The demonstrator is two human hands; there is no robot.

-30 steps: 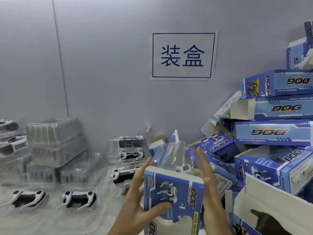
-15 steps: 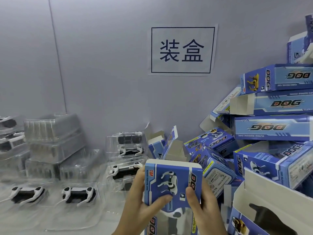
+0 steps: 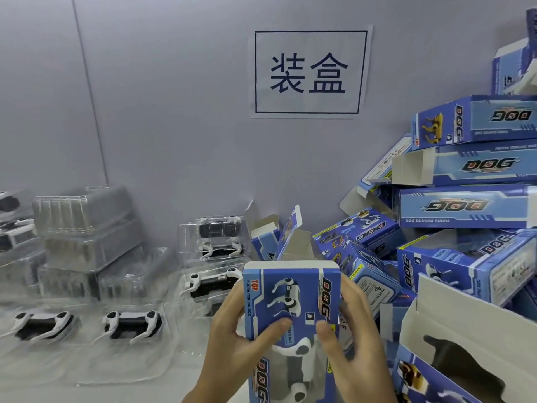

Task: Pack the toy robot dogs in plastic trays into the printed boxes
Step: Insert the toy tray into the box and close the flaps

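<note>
- On the far left of the worktop (image 3: 72, 382), clear plastic trays (image 3: 87, 228) are stacked against the wall, some apparently empty, and two black-and-white toy robot dogs (image 3: 132, 322) lie in their trays in front, waiting to be boxed.
- Nearer the middle, two more trayed dogs (image 3: 213, 282) sit stacked just behind our hands.
- Our left hand (image 3: 232, 338) grips the left side of the printed box (image 3: 290, 303), thumb pressed on its blue front face.
- A second ago the clear tray stuck up out of the box's open top; half a second ago it had gone down inside, and now the top flap lies flat and the box top looks closed.
- The dog being packed shows white and black through the box's window (image 3: 296, 362), so we judge it fully seated inside.
- Our right hand (image 3: 348, 338) grips the right side, thumb on the front face beside the left thumb; both hands are clamped on the box.
- We judge this box almost finished: it only needs setting aside.
- On the right, a heap of blue boxes (image 3: 465, 205) leans against the wall, several with flaps open, and one open box (image 3: 465, 330) lies nearest us.
</note>
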